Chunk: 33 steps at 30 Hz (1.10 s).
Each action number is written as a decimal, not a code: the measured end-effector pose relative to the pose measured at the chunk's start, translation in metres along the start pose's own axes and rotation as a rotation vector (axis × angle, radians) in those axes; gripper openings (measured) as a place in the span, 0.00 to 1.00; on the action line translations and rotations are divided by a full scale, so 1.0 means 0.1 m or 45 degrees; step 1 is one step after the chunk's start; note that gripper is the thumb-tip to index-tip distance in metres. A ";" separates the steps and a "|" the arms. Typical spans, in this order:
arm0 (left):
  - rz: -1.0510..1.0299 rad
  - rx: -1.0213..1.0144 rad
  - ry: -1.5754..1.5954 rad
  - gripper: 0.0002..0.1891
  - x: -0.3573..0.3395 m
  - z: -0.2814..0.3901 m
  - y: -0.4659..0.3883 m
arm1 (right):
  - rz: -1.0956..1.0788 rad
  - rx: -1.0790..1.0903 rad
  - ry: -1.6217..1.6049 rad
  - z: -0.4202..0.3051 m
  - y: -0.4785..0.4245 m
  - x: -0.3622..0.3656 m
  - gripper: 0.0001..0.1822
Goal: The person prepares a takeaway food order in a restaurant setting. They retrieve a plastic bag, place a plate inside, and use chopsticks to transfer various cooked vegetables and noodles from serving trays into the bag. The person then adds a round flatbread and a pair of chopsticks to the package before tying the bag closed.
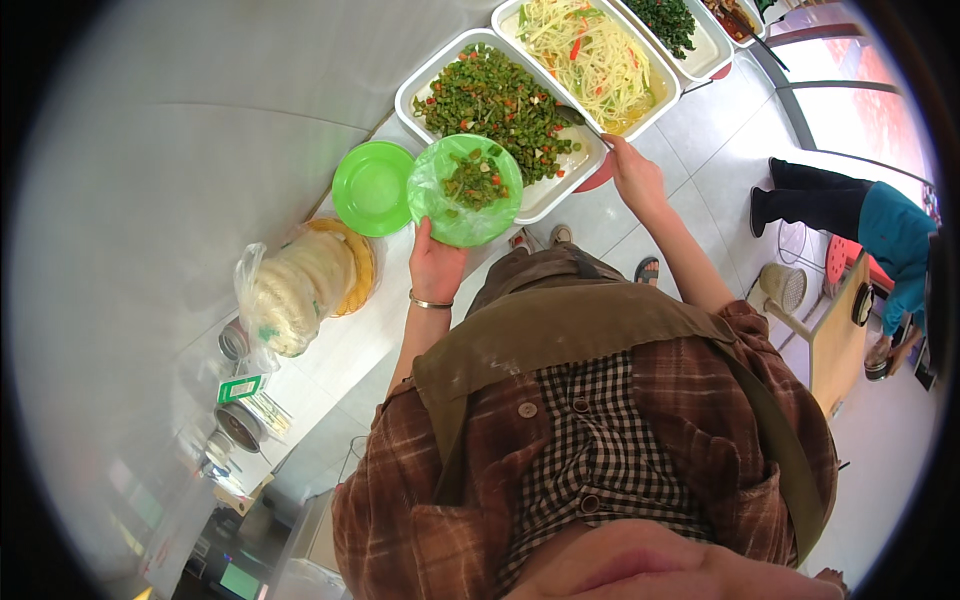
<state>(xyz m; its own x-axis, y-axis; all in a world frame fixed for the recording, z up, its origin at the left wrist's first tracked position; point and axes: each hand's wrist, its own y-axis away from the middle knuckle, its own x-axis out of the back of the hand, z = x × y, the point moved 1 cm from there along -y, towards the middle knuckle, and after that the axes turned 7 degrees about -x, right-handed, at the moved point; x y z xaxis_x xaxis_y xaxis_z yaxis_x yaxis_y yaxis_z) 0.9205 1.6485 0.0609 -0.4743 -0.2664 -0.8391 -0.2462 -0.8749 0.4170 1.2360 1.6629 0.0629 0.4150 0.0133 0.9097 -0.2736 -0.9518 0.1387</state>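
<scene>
My left hand [437,262] grips the near edge of a green plate [430,202] covered with a clear plastic bag; chopped green vegetables with red bits [476,180] lie on it. The plate overlaps the corner of a white tray [541,212] holding more of the same chopped vegetables. My right hand [636,174] is closed on the handle of a metal spoon [571,115], whose bowl is over that tray's far right part. Beyond it stands a white tray of pale shredded vegetables [600,60]. Left of the held plate sits another green plate [373,189], with no food on it.
Bagged white food [300,289] rests by a yellow basket [352,259] on the counter, near a can [234,341]. A tray of dark greens [664,22] stands farther along. At right, a person in a teal top [892,225] is beside a wooden table [840,337].
</scene>
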 end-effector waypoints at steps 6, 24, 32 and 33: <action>0.049 -0.067 -0.062 0.22 0.07 0.08 0.09 | -0.065 0.129 -0.171 -0.26 -0.23 -0.42 0.16; 0.016 0.050 0.001 0.21 0.07 -0.02 -0.01 | -0.587 -0.114 -1.178 -0.42 0.06 -0.04 0.18; -0.020 0.099 0.034 0.21 -0.04 -0.11 -0.15 | -0.088 0.675 -0.026 -0.70 0.41 0.22 0.18; -0.022 0.106 0.033 0.21 -0.05 -0.11 -0.16 | -0.078 0.632 -0.039 -0.69 0.41 0.22 0.18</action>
<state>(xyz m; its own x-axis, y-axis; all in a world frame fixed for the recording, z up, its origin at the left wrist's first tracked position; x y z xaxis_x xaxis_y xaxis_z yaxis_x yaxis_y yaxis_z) 0.9365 1.6589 0.0547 -0.4473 -0.2630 -0.8549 -0.3241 -0.8432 0.4289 1.1742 1.6451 0.1157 0.4444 0.0718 0.8929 0.1952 -0.9806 -0.0183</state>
